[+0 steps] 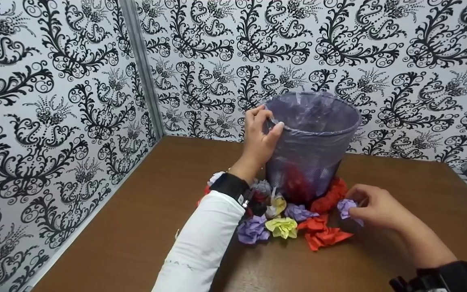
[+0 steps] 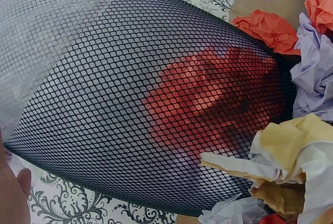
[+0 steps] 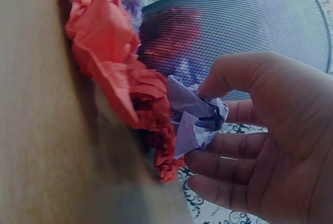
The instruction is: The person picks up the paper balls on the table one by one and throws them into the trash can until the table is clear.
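Right hand [image 1: 379,209] fingers pinch a purple wad [image 1: 345,207] just right of the bin [image 1: 318,152]'s base; left hand [image 1: 260,136] fingers and thumb grip the bin's rim on its left. Red wads [image 1: 323,234], a yellow wad [image 1: 284,228] and a grey wad [image 1: 262,188] crowd the bin's base, another red one visible through its mesh. Sleeve [image 1: 201,239] lettering left of the bin too faint to read; brown bench [image 1: 412,178] under it, scroll-patterned wall [image 1: 379,44] behind.
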Motion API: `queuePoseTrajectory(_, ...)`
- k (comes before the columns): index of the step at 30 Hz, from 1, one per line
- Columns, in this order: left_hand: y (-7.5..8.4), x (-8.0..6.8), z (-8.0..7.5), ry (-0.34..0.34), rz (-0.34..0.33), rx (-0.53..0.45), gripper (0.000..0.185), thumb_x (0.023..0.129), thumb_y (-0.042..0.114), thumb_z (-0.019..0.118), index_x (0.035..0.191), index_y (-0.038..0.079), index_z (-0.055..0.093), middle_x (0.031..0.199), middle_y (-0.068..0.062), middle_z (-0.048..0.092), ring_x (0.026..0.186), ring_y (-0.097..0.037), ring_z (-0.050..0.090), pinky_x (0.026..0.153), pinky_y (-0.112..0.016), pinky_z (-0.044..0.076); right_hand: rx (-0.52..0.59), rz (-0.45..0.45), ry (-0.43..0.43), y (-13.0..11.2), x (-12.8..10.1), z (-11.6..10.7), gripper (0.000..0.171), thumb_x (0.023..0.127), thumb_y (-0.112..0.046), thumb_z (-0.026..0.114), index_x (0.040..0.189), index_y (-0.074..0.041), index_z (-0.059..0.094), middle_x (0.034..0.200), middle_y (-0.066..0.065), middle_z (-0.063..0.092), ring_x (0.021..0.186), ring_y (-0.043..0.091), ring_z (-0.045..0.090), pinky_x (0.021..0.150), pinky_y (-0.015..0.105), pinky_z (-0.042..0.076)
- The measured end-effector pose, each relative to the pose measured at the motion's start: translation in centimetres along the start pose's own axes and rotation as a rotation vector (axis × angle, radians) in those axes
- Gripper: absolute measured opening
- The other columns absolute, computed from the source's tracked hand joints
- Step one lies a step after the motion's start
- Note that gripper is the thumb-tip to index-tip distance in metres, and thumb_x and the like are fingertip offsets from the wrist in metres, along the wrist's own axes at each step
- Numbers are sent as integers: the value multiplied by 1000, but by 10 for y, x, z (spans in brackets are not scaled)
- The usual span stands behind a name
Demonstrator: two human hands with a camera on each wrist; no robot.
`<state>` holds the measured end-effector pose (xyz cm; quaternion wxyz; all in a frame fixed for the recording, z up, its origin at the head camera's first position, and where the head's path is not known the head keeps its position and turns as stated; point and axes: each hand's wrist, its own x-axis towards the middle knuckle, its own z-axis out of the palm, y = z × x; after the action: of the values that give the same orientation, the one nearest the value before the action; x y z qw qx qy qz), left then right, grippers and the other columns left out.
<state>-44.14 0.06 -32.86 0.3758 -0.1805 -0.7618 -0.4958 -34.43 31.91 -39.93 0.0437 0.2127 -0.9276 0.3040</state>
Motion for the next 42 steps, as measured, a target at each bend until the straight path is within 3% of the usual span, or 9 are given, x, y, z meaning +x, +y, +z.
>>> queuePoseTrajectory(10, 0, -1, 0, 8, 4, -2, 42, 81, 58, 50, 98, 19, 53, 132, -4, 39, 127, -16, 40, 102, -36, 40, -35, -42, 109, -6, -7, -32, 27, 77, -14, 77, 102, -15, 65, 89, 3, 67, 74, 12, 61, 64, 25, 51)
queuePoseTrajectory(17, 2, 1, -1, -12, -14, 3, 38, 82, 55, 51, 98, 21, 52, 133, -1, 38, 125, -14, 40, 99, -37, 42, 4, -21, 193, -10, -19, -61, 29, 83, -18, 76, 108, -11, 63, 92, 8, 67, 72, 13, 63, 58, 27, 53)
queuePoseTrajectory(24, 1, 1, -1, -9, -8, 2, 40, 82, 55, 51, 98, 19, 53, 133, -2, 38, 124, -15, 40, 98, -38, 43, 32, -23, 320, -18, -28, -79, 32, 83, -18, 77, 111, -11, 63, 92, 2, 68, 70, 14, 63, 57, 25, 52)
queuePoseTrajectory(30, -1, 0, -1, -2, -14, -6, 42, 81, 58, 50, 98, 20, 53, 133, -2, 38, 124, -15, 41, 98, -37, 44, 48, -9, 377, -37, -30, -94, 33, 82, -16, 78, 112, -11, 63, 90, -2, 68, 71, 14, 63, 59, 23, 52)
queuePoseTrajectory(35, -2, 0, 0, 8, 18, 9, 44, 81, 59, 49, 99, 19, 54, 134, -5, 39, 126, -18, 41, 100, -38, 41, 7, -7, 410, -57, -25, -112, 34, 82, -21, 79, 111, -14, 63, 87, -1, 67, 68, 14, 63, 56, 23, 52)
queuePoseTrajectory(42, -3, 0, 1, 10, 13, 24, 44, 81, 60, 49, 99, 20, 54, 134, -2, 38, 126, -16, 40, 98, -38, 42, -50, -67, 418, -86, -10, -141, 36, 80, -21, 80, 110, -11, 63, 85, 2, 65, 66, 12, 61, 51, 22, 51)
